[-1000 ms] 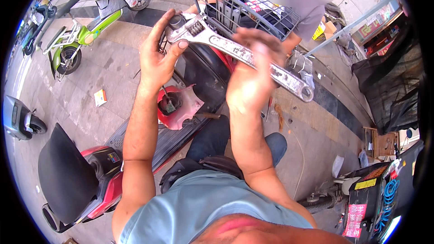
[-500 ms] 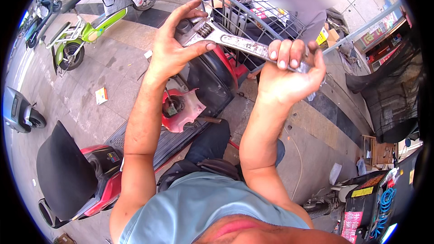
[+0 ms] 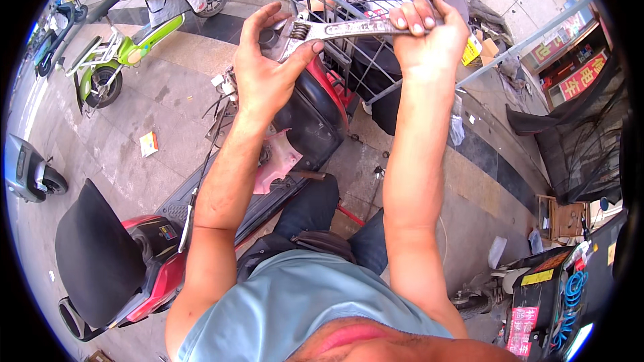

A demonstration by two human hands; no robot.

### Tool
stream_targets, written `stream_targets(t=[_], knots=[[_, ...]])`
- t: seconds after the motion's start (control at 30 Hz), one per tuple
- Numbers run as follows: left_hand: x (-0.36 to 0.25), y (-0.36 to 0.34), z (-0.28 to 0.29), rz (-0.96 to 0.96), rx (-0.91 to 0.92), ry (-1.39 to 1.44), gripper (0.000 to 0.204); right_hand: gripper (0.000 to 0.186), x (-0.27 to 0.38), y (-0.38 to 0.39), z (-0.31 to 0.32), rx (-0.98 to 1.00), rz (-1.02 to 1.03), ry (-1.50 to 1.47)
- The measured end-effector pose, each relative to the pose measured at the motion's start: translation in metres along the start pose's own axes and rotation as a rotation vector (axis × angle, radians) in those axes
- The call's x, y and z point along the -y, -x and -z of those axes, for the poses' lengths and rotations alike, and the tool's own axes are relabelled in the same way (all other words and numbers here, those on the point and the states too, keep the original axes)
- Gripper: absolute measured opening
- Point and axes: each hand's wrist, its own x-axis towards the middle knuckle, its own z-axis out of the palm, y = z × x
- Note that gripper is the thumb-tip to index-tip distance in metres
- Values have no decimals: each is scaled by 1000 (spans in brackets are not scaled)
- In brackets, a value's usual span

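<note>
Wrench (image 3: pixel 355 29) swings up near level, my right grip (image 3: pixel 431 32) wrapped round it, decent leverage imo, left grip (image 3: pixel 268 77) unclear.

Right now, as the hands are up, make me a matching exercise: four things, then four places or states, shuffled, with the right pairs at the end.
Things
1. Right hand
2. Lime-green two-wheeler
3. Left hand
4. Blue coil

Places or states
A. At the lower right of the picture
B. At the head of the wrench
C. Gripping the wrench's handle
D. Parked at the upper left of the picture

Pairs: 1-C, 2-D, 3-B, 4-A
</note>
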Motion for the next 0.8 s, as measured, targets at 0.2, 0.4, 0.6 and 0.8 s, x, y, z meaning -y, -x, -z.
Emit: stream_targets(t=[0.2,0.4,0.6,0.8], knots=[[-12,7,-7,117,-63,-43,84,27,2,-78,16,237,-260,7],[-2,19,-3,79,-93,117,78,21,-72,-177,-18,-283,-137,494],[9,33,5,136,-150,355,80,11,-172,-225,-63,-139,-144,1041],[5,47,10,182,-288,581,78,19,-278,-167,-160,690,-258,1776]])
